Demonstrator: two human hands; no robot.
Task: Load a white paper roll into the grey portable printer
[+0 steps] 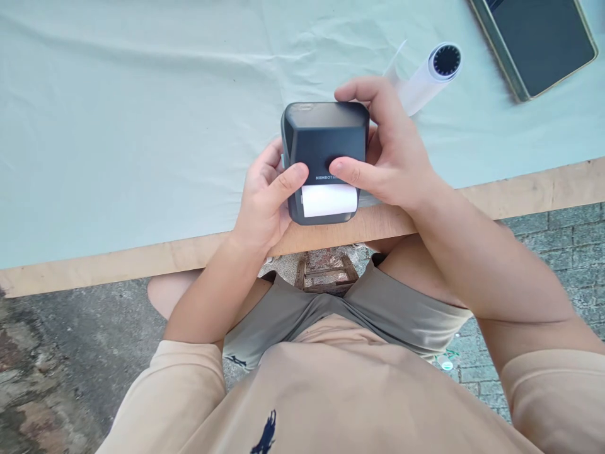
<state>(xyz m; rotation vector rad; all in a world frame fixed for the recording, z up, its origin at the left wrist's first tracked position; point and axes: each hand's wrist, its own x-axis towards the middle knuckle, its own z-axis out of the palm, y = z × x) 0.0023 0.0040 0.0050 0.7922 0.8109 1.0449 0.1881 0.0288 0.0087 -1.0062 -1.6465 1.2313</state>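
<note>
A dark label printer marked NIIMBOT is held between both my hands, just above the table's near edge. White label paper sticks out of the slot at its lower front. My left hand grips the left side, thumb on the front face beside the paper. Around the right side closes my right hand, with its thumb on the front just above the paper and its index finger at the top right corner. The fingers behind the printer are mostly hidden.
Beyond my right hand lies a white paper roll with a black toothed core, its loose end curling up. A dark phone-like device rests at the far right. The table has a pale cover and a bare wooden edge.
</note>
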